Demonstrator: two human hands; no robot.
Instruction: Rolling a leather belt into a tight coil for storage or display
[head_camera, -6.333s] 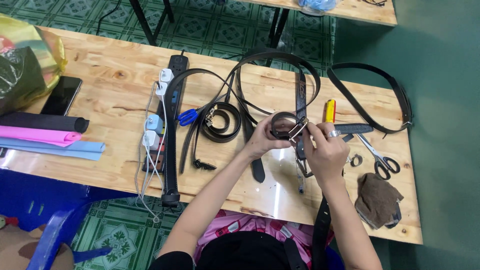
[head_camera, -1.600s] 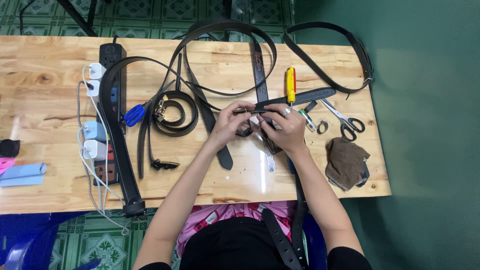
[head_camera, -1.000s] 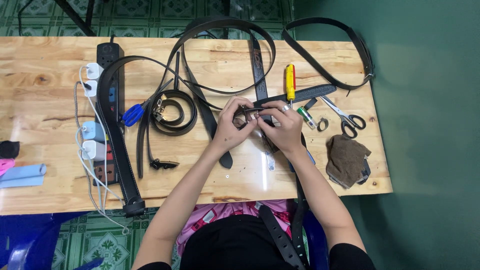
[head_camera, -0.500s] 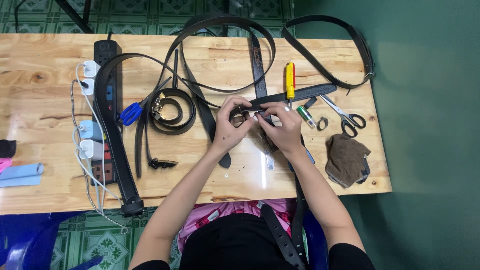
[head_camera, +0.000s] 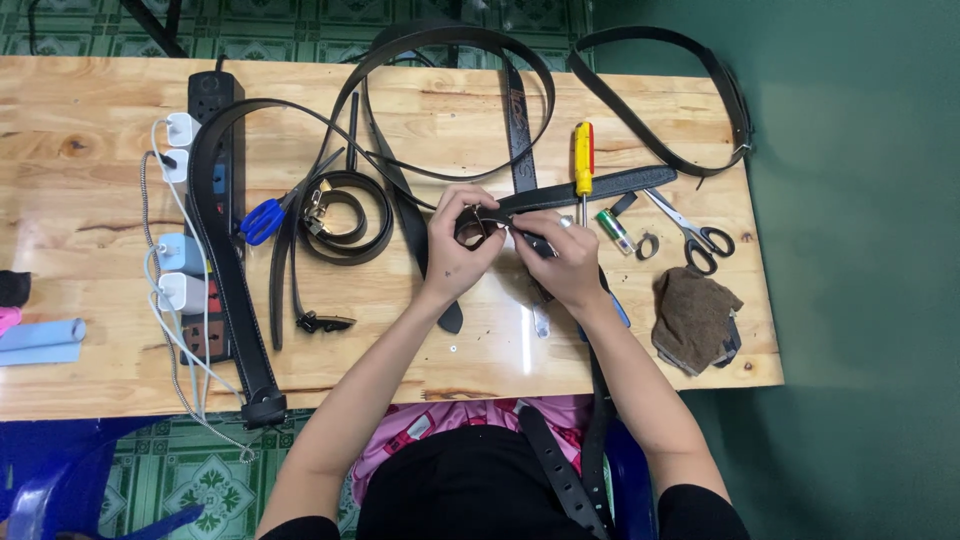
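My left hand (head_camera: 458, 250) and my right hand (head_camera: 562, 262) meet over the middle of the wooden table (head_camera: 80, 200). Both pinch the buckle end of a dark leather belt (head_camera: 600, 188) whose strap runs off to the right under a yellow-handled screwdriver (head_camera: 582, 160). The buckle itself is mostly hidden by my fingers. Another strap hangs down over my lap (head_camera: 560, 470).
Several dark belts lie looped across the table's far side (head_camera: 450, 60). A coiled belt (head_camera: 345, 215) and blue-handled scissors (head_camera: 262, 218) sit left of my hands. A black power strip with white chargers (head_camera: 200, 200) lies at left. Grey scissors (head_camera: 700, 235), a small green cylinder (head_camera: 615, 230) and a brown cloth (head_camera: 695, 315) are at right.
Both hands stay on the belt's buckle end with small finger shifts. Since the oldest frame the view has moved, so the table now sits square and the hands are near its middle.
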